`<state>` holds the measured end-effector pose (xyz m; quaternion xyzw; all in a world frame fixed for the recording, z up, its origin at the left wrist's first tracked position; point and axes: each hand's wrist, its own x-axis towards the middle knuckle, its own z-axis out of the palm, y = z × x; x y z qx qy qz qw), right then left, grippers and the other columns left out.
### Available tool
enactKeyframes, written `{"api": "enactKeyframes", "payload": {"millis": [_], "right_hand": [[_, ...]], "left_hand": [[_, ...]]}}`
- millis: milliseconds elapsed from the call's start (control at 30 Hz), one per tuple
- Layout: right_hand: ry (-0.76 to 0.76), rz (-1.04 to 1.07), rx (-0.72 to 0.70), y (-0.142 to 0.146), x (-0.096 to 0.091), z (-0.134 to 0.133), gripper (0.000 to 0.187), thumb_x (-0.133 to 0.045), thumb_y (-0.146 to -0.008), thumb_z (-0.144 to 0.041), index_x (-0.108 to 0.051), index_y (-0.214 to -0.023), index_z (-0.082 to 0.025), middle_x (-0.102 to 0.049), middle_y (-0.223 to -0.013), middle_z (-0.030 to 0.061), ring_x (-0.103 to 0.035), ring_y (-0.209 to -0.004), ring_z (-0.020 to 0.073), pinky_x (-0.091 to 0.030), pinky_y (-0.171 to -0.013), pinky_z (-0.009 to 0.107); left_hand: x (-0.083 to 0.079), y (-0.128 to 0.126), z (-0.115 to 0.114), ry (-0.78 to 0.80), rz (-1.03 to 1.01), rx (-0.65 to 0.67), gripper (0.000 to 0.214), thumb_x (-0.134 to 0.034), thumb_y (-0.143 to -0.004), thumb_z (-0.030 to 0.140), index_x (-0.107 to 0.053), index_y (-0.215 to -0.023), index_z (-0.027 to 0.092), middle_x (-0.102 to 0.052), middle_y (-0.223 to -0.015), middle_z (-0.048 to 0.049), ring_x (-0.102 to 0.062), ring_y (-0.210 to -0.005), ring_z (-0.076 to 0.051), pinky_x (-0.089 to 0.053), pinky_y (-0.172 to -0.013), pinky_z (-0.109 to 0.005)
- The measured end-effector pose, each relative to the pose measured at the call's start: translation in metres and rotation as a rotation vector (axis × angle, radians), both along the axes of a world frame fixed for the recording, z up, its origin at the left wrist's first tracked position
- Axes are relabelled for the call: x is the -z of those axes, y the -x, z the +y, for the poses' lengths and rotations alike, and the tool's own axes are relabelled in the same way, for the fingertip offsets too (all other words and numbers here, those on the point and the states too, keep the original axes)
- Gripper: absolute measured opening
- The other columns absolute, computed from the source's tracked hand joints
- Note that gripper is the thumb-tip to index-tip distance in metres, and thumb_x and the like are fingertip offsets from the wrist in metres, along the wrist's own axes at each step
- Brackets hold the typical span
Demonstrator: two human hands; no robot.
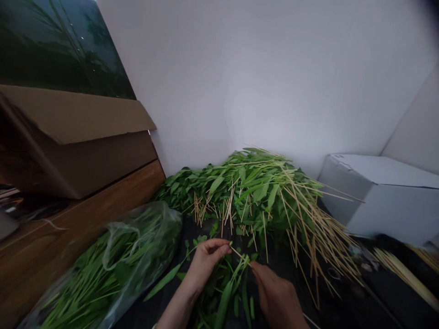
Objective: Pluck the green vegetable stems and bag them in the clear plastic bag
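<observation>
A thin wooden skewer [237,252] runs between my two hands, low in the middle of the view. My right hand [272,290] is closed on its lower right end. Green stems [244,261] are bunched on the skewer near my right fingertips, with long leaves [224,299] hanging below. At the other end, my left hand [209,260] pinches a green leaf stem [230,244] against the skewer's tip. A long narrow leaf [164,282] stretches out to the left of my left wrist.
A large heap of leafy greens on skewers [247,183] lies against the white wall, bare skewer ends [318,228] pointing right. At left, a clear plastic bag [147,242] holds more greens, beside a wooden surface [113,192] with a cardboard box [103,151]. A white box [394,196] stands right.
</observation>
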<state>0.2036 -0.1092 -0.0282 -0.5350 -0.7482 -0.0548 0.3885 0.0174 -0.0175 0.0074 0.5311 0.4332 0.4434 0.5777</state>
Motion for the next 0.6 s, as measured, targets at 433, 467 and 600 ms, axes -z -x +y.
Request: {"api": "enactKeyframes", "payload": {"millis": [433,467,600], "right_hand": [[0.011,0.023,0.022,-0.0002,-0.0003,-0.0001,0.039,-0.030,-0.089,-0.009,-0.060,-0.112,-0.019,-0.070,-0.079,0.0043,-0.069,-0.063,0.0140,-0.054,-0.063,0.021],[0.010,0.026,0.023,0.0000,-0.0008,-0.0001,0.040,-0.030,-0.089,-0.009,-0.061,-0.112,-0.020,-0.070,-0.079,0.0041,-0.068,-0.062,0.0139,-0.054,-0.063,0.021],[0.019,0.025,0.026,0.0002,-0.0020,-0.0005,0.039,-0.031,-0.089,-0.011,-0.062,-0.111,-0.022,-0.070,-0.076,0.0030,-0.068,-0.061,0.0133,-0.053,-0.059,0.019]], "left_hand": [[0.0041,0.0010,0.0023,-0.022,0.023,0.010,0.028,-0.079,-0.066,0.038,-0.075,-0.081,0.015,-0.075,-0.074,-0.0061,-0.068,-0.070,-0.017,-0.052,-0.074,-0.027],[0.0042,0.0009,0.0019,-0.020,0.021,0.010,0.028,-0.079,-0.066,0.038,-0.075,-0.081,0.015,-0.075,-0.074,-0.0060,-0.068,-0.070,-0.017,-0.052,-0.073,-0.027],[0.0040,0.0006,0.0014,-0.012,0.017,0.003,0.028,-0.080,-0.065,0.038,-0.076,-0.080,0.015,-0.075,-0.073,-0.0056,-0.067,-0.069,-0.016,-0.051,-0.072,-0.026]]}}
